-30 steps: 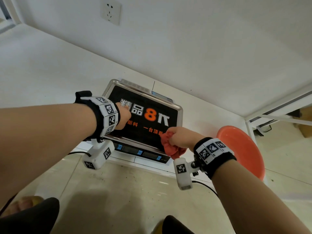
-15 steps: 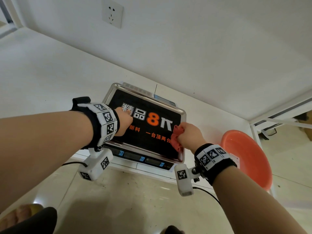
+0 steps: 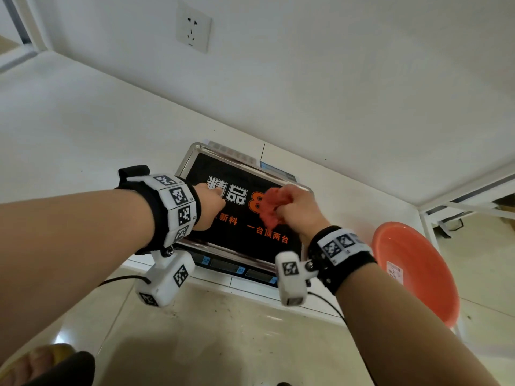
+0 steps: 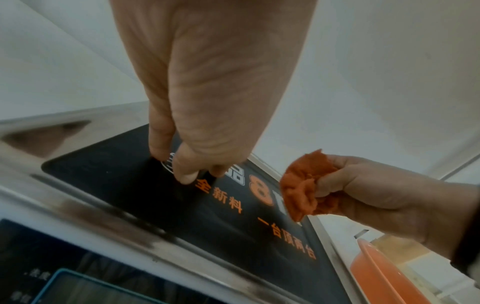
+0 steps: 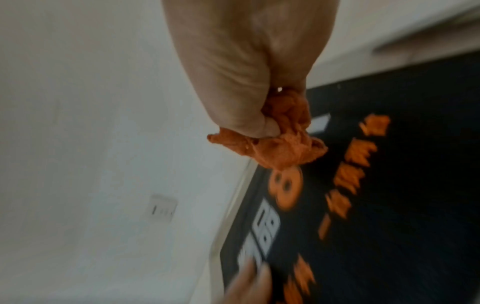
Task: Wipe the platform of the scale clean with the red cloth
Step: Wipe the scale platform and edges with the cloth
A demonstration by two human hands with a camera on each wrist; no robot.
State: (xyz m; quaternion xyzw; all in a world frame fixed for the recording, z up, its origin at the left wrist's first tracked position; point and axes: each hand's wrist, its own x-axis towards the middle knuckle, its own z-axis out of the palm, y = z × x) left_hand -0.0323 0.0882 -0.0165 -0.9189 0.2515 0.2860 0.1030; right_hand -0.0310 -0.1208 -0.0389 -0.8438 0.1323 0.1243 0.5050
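One scale [image 3: 223, 263] sits on the white counter [image 3: 83, 121] against the wall, and its long side runs along the counter's front edge, with the display strip facing the person. Its platform [image 3: 242, 232] is a black sheet with white and orange writing inside a shiny metal rim. Two bare arms reach out over the scale, each with a black wrist band. The left hand [image 3: 210, 206] is over the left part of the platform — its fingertips [image 4: 185, 174] press down on the black sheet, fingers bent a little and holding nothing. The right hand [image 3: 295, 207] is over the right part of the platform, fingers squeezed tight around one red cloth [image 3: 269, 210]. The cloth is all bunched up, poking out of the fist toward the left hand, right by the big orange 8. One orange bowl [image 3: 415, 271] sits to the right of the scale.
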